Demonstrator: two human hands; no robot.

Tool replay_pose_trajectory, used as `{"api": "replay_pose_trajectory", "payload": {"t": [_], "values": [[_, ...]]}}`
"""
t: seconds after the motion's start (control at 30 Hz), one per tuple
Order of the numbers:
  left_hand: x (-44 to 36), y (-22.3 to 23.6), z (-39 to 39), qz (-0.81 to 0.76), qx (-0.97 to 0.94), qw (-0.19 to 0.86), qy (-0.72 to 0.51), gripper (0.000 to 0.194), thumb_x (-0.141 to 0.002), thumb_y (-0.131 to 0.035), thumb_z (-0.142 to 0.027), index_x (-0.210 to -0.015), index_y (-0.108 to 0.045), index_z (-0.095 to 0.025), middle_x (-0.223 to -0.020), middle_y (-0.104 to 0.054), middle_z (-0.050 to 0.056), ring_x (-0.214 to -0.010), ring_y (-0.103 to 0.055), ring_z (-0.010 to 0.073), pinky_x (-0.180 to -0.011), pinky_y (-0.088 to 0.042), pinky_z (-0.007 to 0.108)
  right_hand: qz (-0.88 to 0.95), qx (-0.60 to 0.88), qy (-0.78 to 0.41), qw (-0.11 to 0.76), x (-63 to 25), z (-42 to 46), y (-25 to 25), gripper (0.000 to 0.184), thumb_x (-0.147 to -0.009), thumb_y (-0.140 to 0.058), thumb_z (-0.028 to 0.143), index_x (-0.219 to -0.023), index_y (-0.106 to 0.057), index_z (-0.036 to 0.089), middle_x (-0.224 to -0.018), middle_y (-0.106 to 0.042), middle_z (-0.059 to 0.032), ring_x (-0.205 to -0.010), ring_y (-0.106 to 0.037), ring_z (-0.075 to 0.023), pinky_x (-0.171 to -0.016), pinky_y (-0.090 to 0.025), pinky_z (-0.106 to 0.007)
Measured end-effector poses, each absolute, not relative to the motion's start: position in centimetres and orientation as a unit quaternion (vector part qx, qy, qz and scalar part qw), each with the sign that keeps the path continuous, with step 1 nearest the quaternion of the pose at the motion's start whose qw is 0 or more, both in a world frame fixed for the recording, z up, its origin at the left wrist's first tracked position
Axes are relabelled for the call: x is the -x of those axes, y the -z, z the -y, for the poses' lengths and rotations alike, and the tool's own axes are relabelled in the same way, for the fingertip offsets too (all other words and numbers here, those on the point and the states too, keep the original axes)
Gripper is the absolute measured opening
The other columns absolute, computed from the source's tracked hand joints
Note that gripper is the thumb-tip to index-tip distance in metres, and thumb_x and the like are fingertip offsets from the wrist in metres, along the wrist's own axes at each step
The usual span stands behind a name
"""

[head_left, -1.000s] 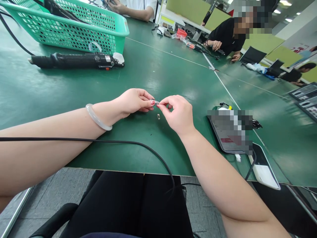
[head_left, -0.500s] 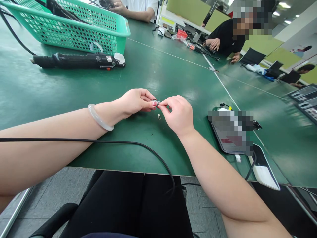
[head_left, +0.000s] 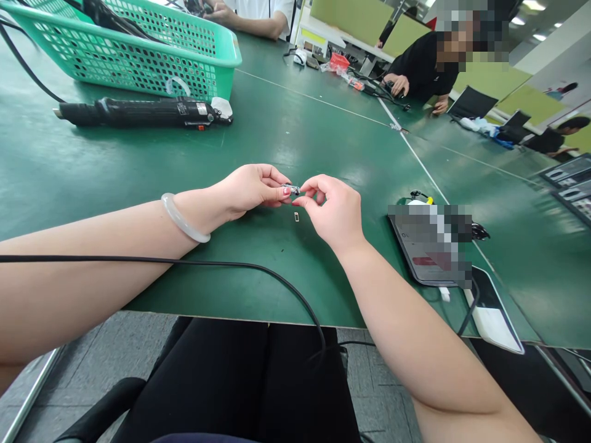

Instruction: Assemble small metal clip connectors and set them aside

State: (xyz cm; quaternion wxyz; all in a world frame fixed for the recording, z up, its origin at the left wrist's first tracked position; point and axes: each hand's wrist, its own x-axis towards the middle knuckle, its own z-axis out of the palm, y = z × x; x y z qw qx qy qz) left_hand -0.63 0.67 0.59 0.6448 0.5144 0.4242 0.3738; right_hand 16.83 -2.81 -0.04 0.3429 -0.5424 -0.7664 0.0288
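My L hand (head_left: 252,187) pinches small part (head_left: 295,190); R hand (head_left: 337,206), thumb & finger parted, beside it. Best hold L steady, w/ forearms on near edge of surface (head_left: 231,295).

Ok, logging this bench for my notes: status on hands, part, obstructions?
Left hand pinching small metallic part. Right hand beside it, finger and thumb apart. Black cable across left forearm, away from both hands.

Just before your basket (head_left: 225,67) on the tabletop (head_left: 286,117) lies the power tool (head_left: 138,114); right of the basket, nearer you, are your left hand (head_left: 253,187), right hand (head_left: 338,209), then phone (head_left: 427,249).
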Motion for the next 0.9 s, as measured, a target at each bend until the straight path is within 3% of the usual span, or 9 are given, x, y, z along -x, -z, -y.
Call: {"api": "replay_pose_trajectory", "payload": {"t": [0.27, 0.4, 0.5, 0.63, 0.77, 0.9], "values": [[0.7, -0.1, -1.0, -0.437, -0.508, 0.629, -0.393, 0.020, -0.069, -0.076, -0.012, -0.082, -0.060, -0.011, -0.073, -0.069, 0.003, -0.072, -0.066, 0.0116, -0.077, -0.051, 0.029, 0.746, 0.596, -0.143, 0.262, -17.9, 2.6, 0.1, 0.018, -0.074, -0.068, 0.037, -0.083, -0.070, 0.021, -0.074, -0.064, -0.0004, -0.064, -0.052, -0.0125, -0.061, -0.041, -0.029], [0.7, -0.1, -1.0, -0.436, -0.515, 0.626, -0.392, 0.022, -0.068, -0.078, -0.013, -0.081, -0.060, -0.011, -0.073, -0.069, 0.003, -0.071, -0.066, 0.0116, -0.075, -0.051, 0.029, 0.773, 0.578, -0.147, 0.216, -17.8, 2.5, 0.3, 0.009, -0.074, -0.068, 0.025, -0.081, -0.072, 0.022, -0.080, -0.066, -0.0006, -0.068, -0.054, -0.0122, -0.065, -0.042, -0.029], [0.7, -0.1, -1.0, -0.440, -0.514, 0.625, -0.390, 0.023, -0.067, -0.078, -0.012, -0.081, -0.060, -0.011, -0.072, -0.069, 0.003, -0.070, -0.066, 0.0116, -0.075, -0.051, 0.029, 0.778, 0.570, -0.151, 0.215, -18.0, 2.4, 0.4, 0.014, -0.078, -0.060, 0.018, -0.081, -0.072, 0.023, -0.080, -0.068, -0.0005, -0.069, -0.056, -0.0116, -0.067, -0.043, -0.028], [0.7, -0.1, -1.1, -0.435, -0.515, 0.628, -0.389, 0.024, -0.066, -0.079, -0.013, -0.080, -0.059, -0.012, -0.073, -0.070, 0.003, -0.071, -0.067, 0.0122, -0.075, -0.051, 0.029, 0.749, 0.606, -0.165, 0.209, -18.3, 2.4, 0.2, 0.011, -0.076, -0.066, 0.030, -0.080, -0.072, 0.022, -0.072, -0.066, -0.0004, -0.063, -0.055, -0.0125, -0.058, -0.042, -0.028], [0.7, -0.2, -1.0, -0.434, -0.514, 0.630, -0.388, 0.024, -0.067, -0.079, -0.012, -0.080, -0.059, -0.012, -0.073, -0.070, 0.003, -0.070, -0.067, 0.0119, -0.075, -0.051, 0.029, 0.761, 0.609, -0.137, 0.178, -18.1, 2.6, 0.0, 0.010, -0.077, -0.063, 0.026, -0.072, -0.069, 0.021, -0.070, -0.064, -0.0004, -0.062, -0.053, -0.0122, -0.057, -0.039, -0.028], [0.6, -0.4, -0.8, -0.439, -0.511, 0.629, -0.388, 0.024, -0.066, -0.079, -0.011, -0.079, -0.058, -0.012, -0.069, -0.069, 0.003, -0.069, -0.066, 0.0115, -0.075, -0.051, 0.029, 0.787, 0.592, -0.026, 0.169, -17.7, 2.6, 0.1, 0.013, -0.079, -0.057, 0.019, -0.071, -0.068, 0.021, -0.077, -0.065, -0.0020, -0.069, -0.055, -0.0145, -0.058, -0.037, -0.029]]}}
